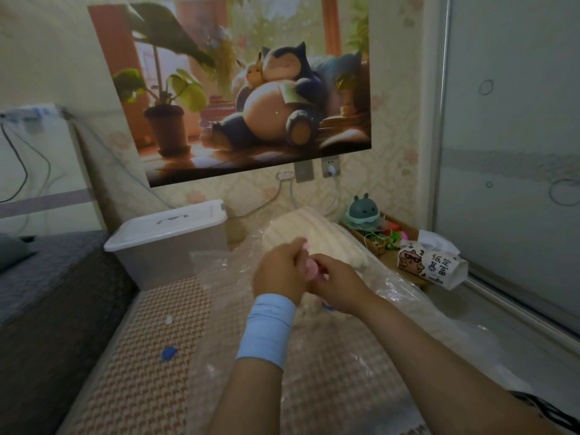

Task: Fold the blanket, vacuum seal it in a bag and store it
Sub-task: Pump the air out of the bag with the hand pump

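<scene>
Blanket point(314, 237), cream and bulky, lies inside a clear bag point(392, 296) at frame centre on a patterned mat point(157, 324), its long axis running from lower centre toward upper right. Left hand point(279, 271) and right hand point(337, 288) meet in front of it, both closed on a small pink object point(311, 267), hiding its near end. A lidded bin point(166, 237) stands left, a tissue pack point(433, 265) right, a blue clip point(169, 353) lower left.
</scene>
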Demonstrator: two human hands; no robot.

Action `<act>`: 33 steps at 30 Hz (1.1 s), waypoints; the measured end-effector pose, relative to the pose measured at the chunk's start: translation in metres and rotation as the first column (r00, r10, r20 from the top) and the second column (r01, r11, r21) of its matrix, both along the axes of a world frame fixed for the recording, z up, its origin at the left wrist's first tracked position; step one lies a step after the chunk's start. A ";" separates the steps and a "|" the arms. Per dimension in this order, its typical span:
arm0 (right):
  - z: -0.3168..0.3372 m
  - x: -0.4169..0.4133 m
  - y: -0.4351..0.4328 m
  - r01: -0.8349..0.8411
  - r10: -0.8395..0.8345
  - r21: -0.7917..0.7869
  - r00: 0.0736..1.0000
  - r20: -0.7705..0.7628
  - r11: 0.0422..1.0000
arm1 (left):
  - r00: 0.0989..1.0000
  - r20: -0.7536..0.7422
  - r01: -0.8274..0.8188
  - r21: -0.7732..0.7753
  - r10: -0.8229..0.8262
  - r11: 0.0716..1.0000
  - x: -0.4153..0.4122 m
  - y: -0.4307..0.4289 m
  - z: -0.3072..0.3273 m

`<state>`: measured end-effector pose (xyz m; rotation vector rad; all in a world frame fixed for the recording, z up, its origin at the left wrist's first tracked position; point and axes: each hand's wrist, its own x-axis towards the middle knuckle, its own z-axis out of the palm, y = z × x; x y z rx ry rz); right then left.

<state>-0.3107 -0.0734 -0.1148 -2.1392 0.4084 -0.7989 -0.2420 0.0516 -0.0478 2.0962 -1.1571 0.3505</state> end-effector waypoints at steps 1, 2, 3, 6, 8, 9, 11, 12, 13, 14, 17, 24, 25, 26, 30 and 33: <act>0.000 0.000 0.003 -0.003 0.003 -0.012 1.000 -0.004 1.000 | 0.999 -0.042 0.005 0.119 0.000 0.993 0.001 -0.003 -0.007; 0.001 -0.001 0.006 -0.007 0.006 -0.029 1.000 -0.008 1.000 | 0.999 -0.039 0.001 0.178 0.006 0.984 0.001 -0.005 -0.008; 0.001 -0.001 0.006 -0.005 0.004 -0.034 1.000 -0.006 0.999 | 1.000 -0.011 -0.010 0.182 0.012 0.983 -0.001 -0.005 -0.004; 0.000 -0.001 -0.001 0.004 -0.004 0.013 1.000 0.030 1.000 | 0.983 0.168 -0.052 -0.132 0.074 0.990 -0.012 0.006 0.026; 0.000 -0.001 -0.007 0.008 -0.009 0.024 0.999 0.035 1.000 | 0.948 0.290 0.011 -0.440 0.131 0.898 -0.017 0.018 0.052; 0.000 -0.001 -0.009 0.006 -0.007 0.031 0.999 0.034 1.000 | 0.927 0.341 0.049 -0.517 0.154 0.854 -0.017 0.022 0.061; -0.001 -0.001 -0.010 0.007 -0.008 0.031 0.999 0.033 0.999 | 0.917 0.368 0.083 -0.558 0.156 0.826 -0.015 0.022 0.065; -0.002 -0.001 -0.010 0.006 -0.007 0.024 1.000 0.030 1.000 | 0.930 0.341 0.080 -0.554 0.138 0.829 -0.014 0.017 0.059; -0.003 0.000 -0.009 0.000 -0.001 0.021 1.000 0.025 1.000 | 0.951 0.287 0.056 -0.526 0.115 0.849 -0.012 0.012 0.048; -0.003 0.001 -0.008 -0.004 0.004 0.023 1.000 0.024 1.000 | 0.974 0.212 0.030 -0.454 0.076 0.890 -0.010 0.006 0.034; -0.001 -0.002 -0.001 0.007 -0.008 0.017 1.000 0.013 1.000 | 0.998 -0.020 0.057 -0.056 -0.058 0.997 -0.002 -0.009 -0.006; 0.000 -0.004 -0.007 -0.002 0.000 0.050 0.999 0.042 0.999 | 0.944 0.324 0.108 -0.491 0.066 0.864 -0.013 0.009 0.043; -0.001 -0.004 -0.009 -0.007 0.005 0.048 0.999 0.042 0.999 | 0.919 0.377 0.124 -0.560 0.119 0.819 -0.014 0.013 0.052; -0.001 -0.004 -0.010 -0.005 0.004 0.043 0.999 0.037 0.999 | 0.907 0.396 0.137 -0.598 0.142 0.790 -0.013 0.017 0.058; -0.002 -0.003 -0.005 -0.006 0.006 0.018 1.000 0.012 1.000 | 0.955 0.263 0.003 -0.462 0.134 0.887 -0.007 0.012 0.037; 0.000 -0.003 0.002 -0.011 0.011 -0.001 1.000 -0.002 1.000 | 0.961 0.243 -0.156 0.077 0.133 0.985 0.000 0.000 0.006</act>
